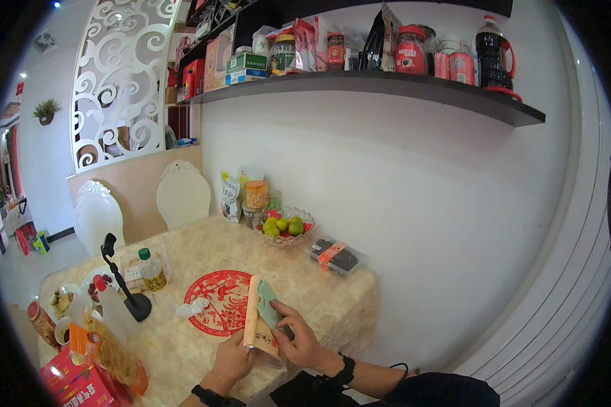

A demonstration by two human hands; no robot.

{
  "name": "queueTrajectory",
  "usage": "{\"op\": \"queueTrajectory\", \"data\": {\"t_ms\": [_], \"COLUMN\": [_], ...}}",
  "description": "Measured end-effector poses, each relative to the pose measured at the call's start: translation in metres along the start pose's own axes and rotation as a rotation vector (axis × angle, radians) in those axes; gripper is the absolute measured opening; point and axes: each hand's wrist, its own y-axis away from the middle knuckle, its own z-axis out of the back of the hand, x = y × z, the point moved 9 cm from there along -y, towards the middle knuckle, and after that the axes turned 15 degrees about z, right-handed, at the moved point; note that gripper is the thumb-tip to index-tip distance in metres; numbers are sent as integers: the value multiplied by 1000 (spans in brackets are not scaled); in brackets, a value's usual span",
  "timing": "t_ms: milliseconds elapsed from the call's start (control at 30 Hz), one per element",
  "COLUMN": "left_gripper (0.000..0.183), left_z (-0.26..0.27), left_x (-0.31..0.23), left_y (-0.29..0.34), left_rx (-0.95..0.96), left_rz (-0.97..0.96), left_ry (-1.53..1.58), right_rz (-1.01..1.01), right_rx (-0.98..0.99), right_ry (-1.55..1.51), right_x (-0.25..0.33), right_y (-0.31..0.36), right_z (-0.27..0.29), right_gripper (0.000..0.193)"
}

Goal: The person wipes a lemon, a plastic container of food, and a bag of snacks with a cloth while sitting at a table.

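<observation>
My left hand [231,359] is closed round the lower end of a long tan packet [252,322] with dark print, held up at a slant over the table's near edge. With bent fingers, my right hand [301,341] presses a folded pale green cloth [267,305] to the packet's right face. Behind the packet lies a round red paper-cut style mat [214,292], with a crumpled white tissue [195,307] on its left part. The fingertips of my left hand are partly hidden behind the packet.
To the left stand a black stand [137,305], a green-capped bottle [152,271], a white jug [110,308] and a red box [81,383]. A glass fruit bowl [305,230] and a clear plastic tray [336,256] sit by the wall. A loaded dark shelf [360,83] hangs above.
</observation>
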Motion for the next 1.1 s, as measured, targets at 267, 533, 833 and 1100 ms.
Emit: {"op": "queueTrajectory", "data": {"t_ms": [267, 533, 833, 1100], "left_gripper": [23, 34, 32, 33], "left_z": [24, -6, 40, 40], "left_x": [24, 64, 53, 70], "left_y": [7, 0, 6, 6], "left_rx": [-200, -49, -306, -366], "left_rz": [118, 267, 153, 249], "left_ry": [311, 1442, 734, 766], "right_rz": [-250, 267, 30, -530], "right_rx": [-30, 162, -55, -98], "right_ry": [-166, 232, 17, -149], "right_x": [-30, 49, -15, -117], "right_y": [14, -12, -33, 15], "right_z": [-30, -86, -85, -83], "right_gripper": [40, 49, 50, 52]}}
